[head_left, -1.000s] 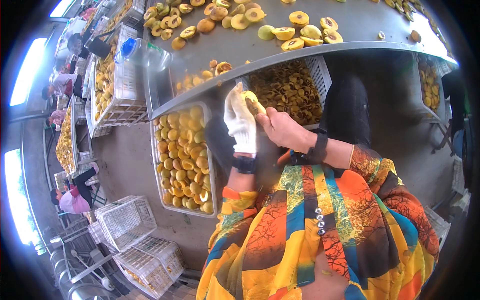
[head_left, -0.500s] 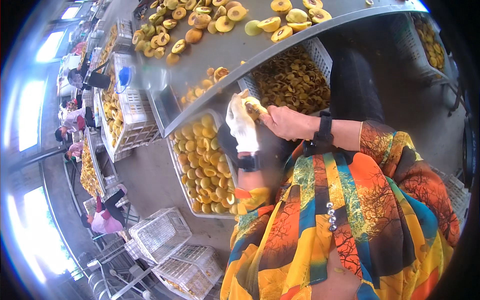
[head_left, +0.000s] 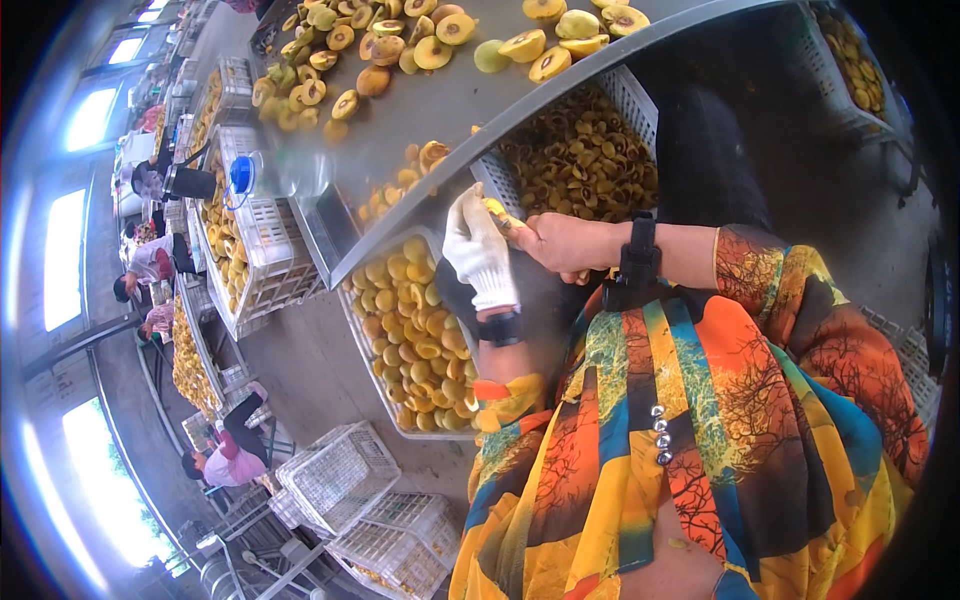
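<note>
My left hand [head_left: 475, 245], in a white knit glove, is closed round a yellow peach half [head_left: 494, 206], mostly hidden by the fingers. Against that fruit presses my right hand [head_left: 563, 243], bare and curled into a grip at its right side. Whatever lies inside the right fist is hidden. Both hands are close together over my lap, just below the metal table's edge. Behind them a white crate [head_left: 640, 105] holds brown, shell-like scraps. A pale crate [head_left: 352, 310] of smooth yellow peach halves stands left of my left wrist.
Cut peaches [head_left: 433, 52] lie on the grey metal table [head_left: 480, 100], whose raised rim runs beside my hands. A clear bottle with a blue cap [head_left: 241, 175] stands at the left. Stacked white crates [head_left: 340, 475] sit lower left. Several people work along the far left.
The view has shifted slightly. My gloved fingers now cover more of the peach half, and the right hand has turned a little against it.
</note>
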